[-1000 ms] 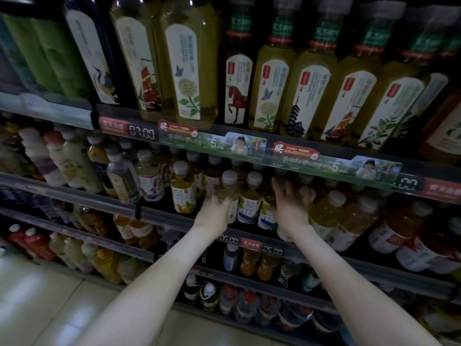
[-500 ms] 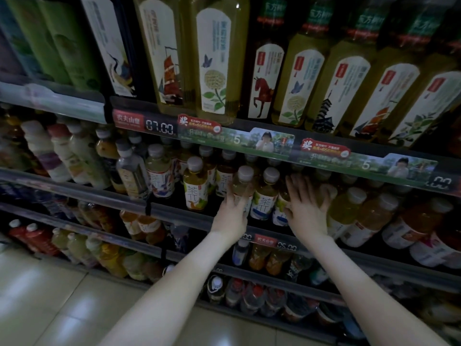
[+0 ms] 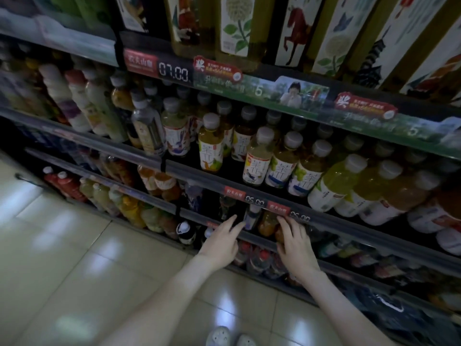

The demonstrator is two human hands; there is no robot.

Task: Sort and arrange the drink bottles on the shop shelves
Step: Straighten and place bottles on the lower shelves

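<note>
Head cam, looking down a dim drinks aisle. Both arms reach toward the shelf just under the price rail with the two red 05.00 tags.

Left grip is open, fingers pretty much straight and pointing in at that shelf, holding nothing. Right grip is open too, fingers spread, with the tips right by an orange bottle. Can't tell if it's actually touching it. A small bottle with a white cap stands upright between the two grips.

One shelf up, the tea bottles with white caps and pale labels stand in rows, the front ones right at the edge. Yellow juice bottles are to their right.

The top shelf has big tall bottles with illustrated labels, above a 07.00 tag. Below is a shiny tiled floor, with white shoes at the bottom edge.
</note>
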